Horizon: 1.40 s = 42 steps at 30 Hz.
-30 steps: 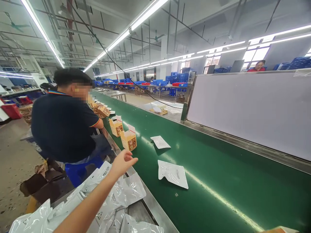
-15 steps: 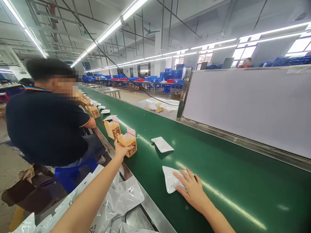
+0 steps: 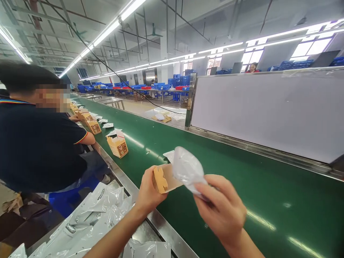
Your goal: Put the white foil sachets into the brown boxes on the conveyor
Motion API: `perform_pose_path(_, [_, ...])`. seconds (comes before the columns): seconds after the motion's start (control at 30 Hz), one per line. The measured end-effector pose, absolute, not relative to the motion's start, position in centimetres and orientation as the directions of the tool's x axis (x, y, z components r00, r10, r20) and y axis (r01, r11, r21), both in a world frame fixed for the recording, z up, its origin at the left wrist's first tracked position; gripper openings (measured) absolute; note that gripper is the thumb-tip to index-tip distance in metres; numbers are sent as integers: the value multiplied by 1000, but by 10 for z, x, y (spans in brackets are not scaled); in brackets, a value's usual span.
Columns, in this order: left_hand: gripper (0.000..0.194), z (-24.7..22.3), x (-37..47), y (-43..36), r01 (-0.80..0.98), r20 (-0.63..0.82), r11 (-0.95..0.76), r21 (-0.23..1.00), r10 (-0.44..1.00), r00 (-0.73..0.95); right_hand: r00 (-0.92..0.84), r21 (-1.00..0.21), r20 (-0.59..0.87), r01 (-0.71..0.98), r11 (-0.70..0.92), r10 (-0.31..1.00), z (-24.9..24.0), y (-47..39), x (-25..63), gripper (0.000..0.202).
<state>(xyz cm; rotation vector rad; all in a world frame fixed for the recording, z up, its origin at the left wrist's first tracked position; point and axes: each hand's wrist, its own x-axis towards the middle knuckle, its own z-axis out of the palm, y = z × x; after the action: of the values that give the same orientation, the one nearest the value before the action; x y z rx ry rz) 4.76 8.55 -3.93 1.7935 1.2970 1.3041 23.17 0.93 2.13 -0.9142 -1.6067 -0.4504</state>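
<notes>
- Left hand (image 3: pixel 147 191) grips a small open cardboard box (image 3: pixel 163 178) above the green conveyor belt (image 3: pixel 242 193).
- Right hand (image 3: pixel 221 209) pinches a white plastic pouch (image 3: pixel 186 168) at the box's mouth.
- 1 more box (image 3: pixel 118 145) stands upstream on the belt.

L hand (image 3: pixel 147 191), R hand (image 3: pixel 221 211): bare, no sleeves/gloves.

Open tan carton (image 3: pixel 163 178), crumpled white pouch (image 3: pixel 186 169)

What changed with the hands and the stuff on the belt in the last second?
The left hand took the tan carton off the green belt and lifted it. The right hand picked up the white pouch and brought it to the carton's open end. The pouch pile stayed put.
</notes>
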Motion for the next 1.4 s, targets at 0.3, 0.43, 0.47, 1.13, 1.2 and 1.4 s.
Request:
perform_pose_path(0.3, [49,-41,74,55,593,606,-583,555,772,193,-522,166,668,799,578,531,3,-14,237,42])
perform_pose_path(0.43, [53,-49,84,54,633,622,-583,510,758,197,-600,306,662,764,568,450,2,-21,239,44])
perform_pose_path(0.47, [54,-51,86,53,635,626,-580,510,756,188,-592,300,690,758,578,417,0,-21,241,42])
perform_pose_path(1.13, [51,-66,100,24,560,705,-676,479,676,214,-483,-351,418,695,627,769,-20,-35,246,40])
perform_pose_path(1.2, [54,-66,106,20,546,700,-691,473,672,243,-419,-439,366,710,551,831,-25,-34,247,27])
perform_pose_path(1.4, [83,-46,99,16,511,269,-531,676,824,499,-252,-243,420,894,376,872,-23,-45,290,30])
